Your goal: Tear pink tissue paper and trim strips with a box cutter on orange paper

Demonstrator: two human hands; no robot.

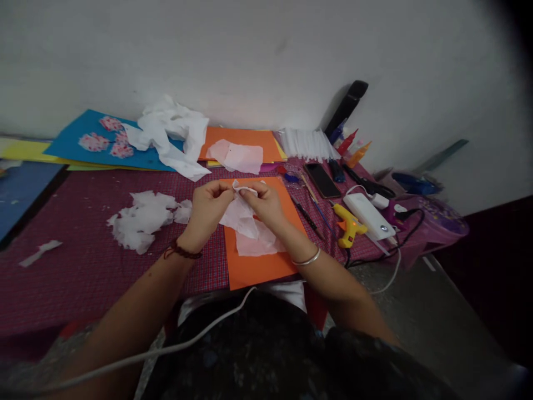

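Note:
Between my two hands is a piece of white tissue paper [240, 215], its upper edge bunched at the fingertips and the rest hanging down. My left hand [211, 204] pinches it from the left, closed. From the right, my right hand [266, 204] pinches the same piece, also closed. Below them an orange sheet [245, 272] lies on the table, with another pale tissue piece [256, 241] flat on it. A loose heap of torn white tissue [144, 221] sits left of my left hand.
Behind are a blue sheet [79, 139] with pink-and-white tufts [94, 142], crumpled white tissue [172, 133] and a second orange sheet [239, 135]. To the right lie a phone [322, 180], a yellow glue gun [348, 225], a white power strip [368, 215] and cables.

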